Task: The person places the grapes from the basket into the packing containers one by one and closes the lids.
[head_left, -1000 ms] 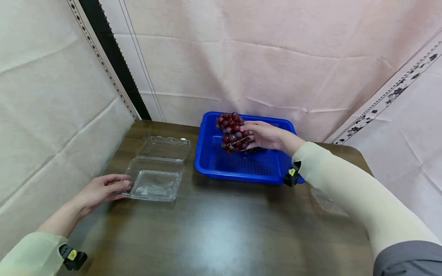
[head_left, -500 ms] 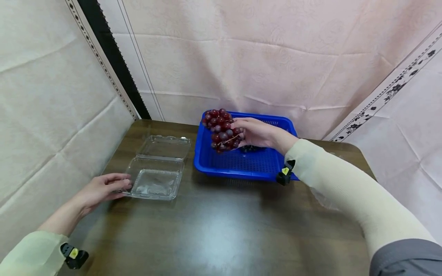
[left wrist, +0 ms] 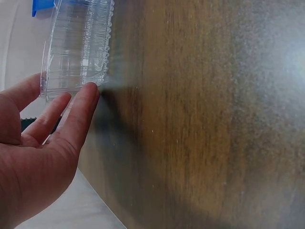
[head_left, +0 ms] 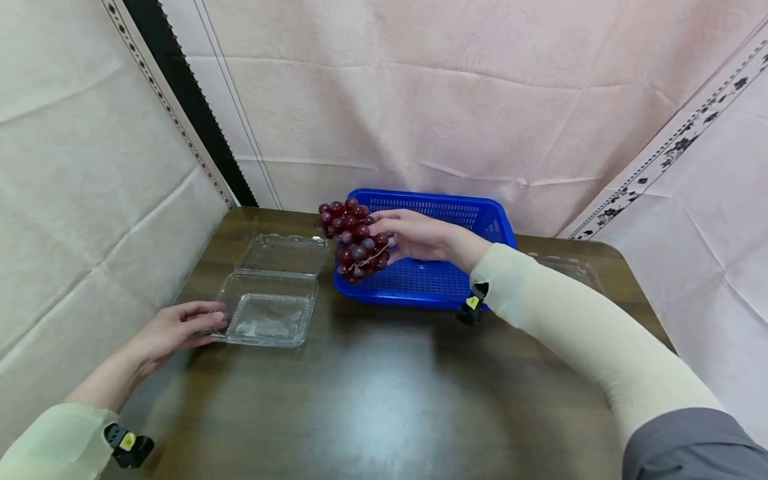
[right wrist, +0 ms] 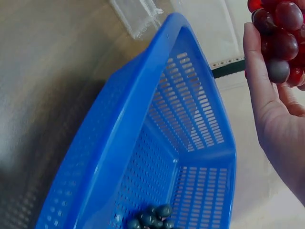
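A bunch of dark red grapes (head_left: 355,241) hangs from my right hand (head_left: 417,233), thumb and fingers gripping it from the right. It overlaps the left rim of the blue plastic basket (head_left: 414,298). In the right wrist view, the red grapes (right wrist: 284,43) sit higher than the basket, at the upper right corner. My left hand (head_left: 183,328) is at the near left corner of a clear plastic clamshell box (head_left: 270,320), whose lid lies folded back. In the left wrist view, fairly straight fingers (left wrist: 78,114) touch the box's side wall (left wrist: 71,62).
Dark grapes (right wrist: 151,217) lie in the basket. Another clear plastic container (head_left: 570,268) stands at the right, partly behind my right sleeve. The wooden table (head_left: 378,393) is backed by pale cloth curtains (head_left: 432,100) at the rear and sides.
My right hand has moved left with the bunch of red grapes, from above the basket to its left rim. The left hand and clamshell box have stayed in place.
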Demonstrator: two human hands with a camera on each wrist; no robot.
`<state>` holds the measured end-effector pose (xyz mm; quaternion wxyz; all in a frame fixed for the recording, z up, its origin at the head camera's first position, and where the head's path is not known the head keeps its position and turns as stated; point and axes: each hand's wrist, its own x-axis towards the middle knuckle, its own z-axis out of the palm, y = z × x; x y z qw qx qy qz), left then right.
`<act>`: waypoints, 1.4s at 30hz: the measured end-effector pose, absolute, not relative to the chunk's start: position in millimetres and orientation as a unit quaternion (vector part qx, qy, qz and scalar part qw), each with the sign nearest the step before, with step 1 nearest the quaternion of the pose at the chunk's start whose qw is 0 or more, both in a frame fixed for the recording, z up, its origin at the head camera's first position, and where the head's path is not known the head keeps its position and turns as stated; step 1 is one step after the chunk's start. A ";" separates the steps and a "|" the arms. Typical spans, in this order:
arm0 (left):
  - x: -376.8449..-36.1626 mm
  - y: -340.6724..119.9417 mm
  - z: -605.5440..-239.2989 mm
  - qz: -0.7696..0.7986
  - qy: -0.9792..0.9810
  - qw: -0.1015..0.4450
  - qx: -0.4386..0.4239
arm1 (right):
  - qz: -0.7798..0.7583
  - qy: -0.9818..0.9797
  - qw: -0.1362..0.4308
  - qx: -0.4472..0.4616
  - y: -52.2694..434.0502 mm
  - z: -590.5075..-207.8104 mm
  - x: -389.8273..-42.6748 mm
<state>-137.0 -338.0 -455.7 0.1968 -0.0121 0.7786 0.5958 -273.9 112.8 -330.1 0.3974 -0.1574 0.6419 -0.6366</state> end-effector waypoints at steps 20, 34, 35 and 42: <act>-140.9 -332.0 -453.6 0.590 0.783 0.195 -0.016 | -0.588 0.650 0.439 -0.198 54.2 -336.8 -259.5; -136.2 -336.1 -456.5 0.586 0.787 0.193 -0.016 | -0.513 0.691 0.445 -0.249 3.2 -342.4 -267.2; -135.9 -336.3 -456.5 0.588 0.786 0.192 -0.015 | -0.507 0.694 0.444 -0.251 -0.6 -342.9 -267.8; -133.8 -336.5 -454.4 0.593 0.783 0.185 -0.009 | -0.472 0.716 0.442 -0.263 -23.5 -345.1 -271.7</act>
